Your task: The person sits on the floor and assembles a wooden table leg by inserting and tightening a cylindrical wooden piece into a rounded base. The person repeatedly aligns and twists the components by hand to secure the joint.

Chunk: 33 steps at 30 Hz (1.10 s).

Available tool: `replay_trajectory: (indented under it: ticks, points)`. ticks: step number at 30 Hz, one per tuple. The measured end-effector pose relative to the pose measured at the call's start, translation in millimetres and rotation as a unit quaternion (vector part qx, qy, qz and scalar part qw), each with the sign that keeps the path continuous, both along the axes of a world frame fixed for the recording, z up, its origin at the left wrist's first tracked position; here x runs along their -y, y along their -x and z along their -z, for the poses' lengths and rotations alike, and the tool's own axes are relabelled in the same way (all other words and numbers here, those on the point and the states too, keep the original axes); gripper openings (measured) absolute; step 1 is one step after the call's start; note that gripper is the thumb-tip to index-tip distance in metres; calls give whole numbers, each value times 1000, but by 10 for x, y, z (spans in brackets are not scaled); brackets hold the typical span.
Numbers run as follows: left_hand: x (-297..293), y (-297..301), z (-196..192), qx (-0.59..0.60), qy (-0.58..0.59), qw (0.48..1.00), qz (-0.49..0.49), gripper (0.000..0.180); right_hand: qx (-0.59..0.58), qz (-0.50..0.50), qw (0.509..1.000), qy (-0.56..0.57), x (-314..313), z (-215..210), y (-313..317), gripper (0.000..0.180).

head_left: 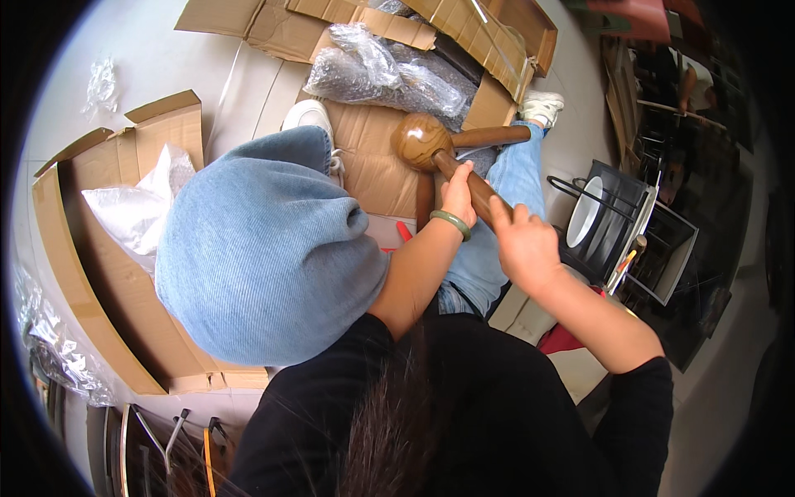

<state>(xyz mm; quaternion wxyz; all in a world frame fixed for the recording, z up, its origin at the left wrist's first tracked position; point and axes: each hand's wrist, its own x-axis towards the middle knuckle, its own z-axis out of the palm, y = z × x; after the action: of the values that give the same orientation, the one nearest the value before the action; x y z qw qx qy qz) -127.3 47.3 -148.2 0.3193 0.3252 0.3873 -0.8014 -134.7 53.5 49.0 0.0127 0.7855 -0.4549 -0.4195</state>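
Note:
A brown wooden ball (pixel 422 142) with streaked grain sits between my knees. A thick wooden rod (pixel 476 190) slants from it down to the right. My left hand (pixel 458 197), with a green bangle at the wrist, is closed round this rod close to the ball. Farther down the same rod, my right hand (pixel 527 247) wraps its fingers over it. A second wooden rod (pixel 494 137) reaches right from beside the ball across my jeans leg. Below the ball a darker wooden rod (pixel 425 200) stands partly hidden by my left forearm.
Bubble-wrapped pieces (pixel 389 74) lie in an opened carton (pixel 281 31) ahead. At left is a flattened cardboard box (pixel 70 248) with white foam wrap (pixel 141 203). A black rack (pixel 609 215) and a dark glossy panel (pixel 712 240) stand right. A red-handled thing (pixel 403 231) lies under my left arm.

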Motion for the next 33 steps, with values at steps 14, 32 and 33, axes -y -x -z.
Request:
replay_trajectory:
  ticks: [14,32,33]
  points:
    - [92,13,21,27,-6,1000,4,34,113,391,907,-110,235,-130,126,51]
    - [236,-39,64,-19,-42,999,-11,32,116,389,910,-88,317,-75,78,43]
    - [287,-8,41,55,-58,996,32,34,23,109,992,-54,278,-72,34,45]
